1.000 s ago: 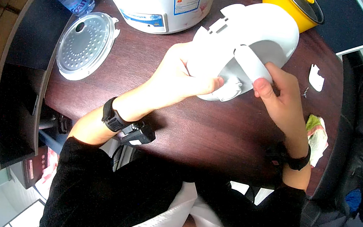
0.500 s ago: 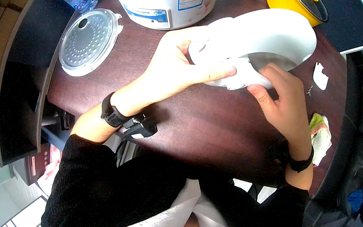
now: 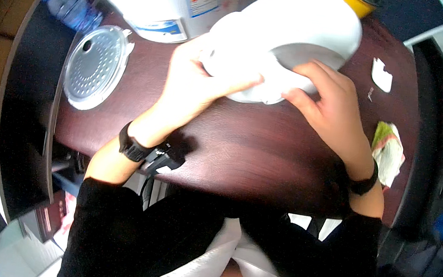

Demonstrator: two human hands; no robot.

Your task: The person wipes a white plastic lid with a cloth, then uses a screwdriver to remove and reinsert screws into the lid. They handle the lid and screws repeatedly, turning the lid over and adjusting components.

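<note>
Fingers of the left hand (image 3: 199, 80) grip the left end of a curved white cover (image 3: 298, 20), held over the tabletop (image 3: 230, 157) toward its far edge; the right hand's (image 3: 333, 112) thumb and fingers pinch its near side. Uneven force could crack it; a slip might knock the white cooker (image 3: 138, 6) or loose white piece (image 3: 382, 77) near the right edge.

Tbl (image 3: 248, 154) passable nearside of hands (image 3: 331, 111); wht cooker (image 3: 141, 3) blocks far L.
</note>
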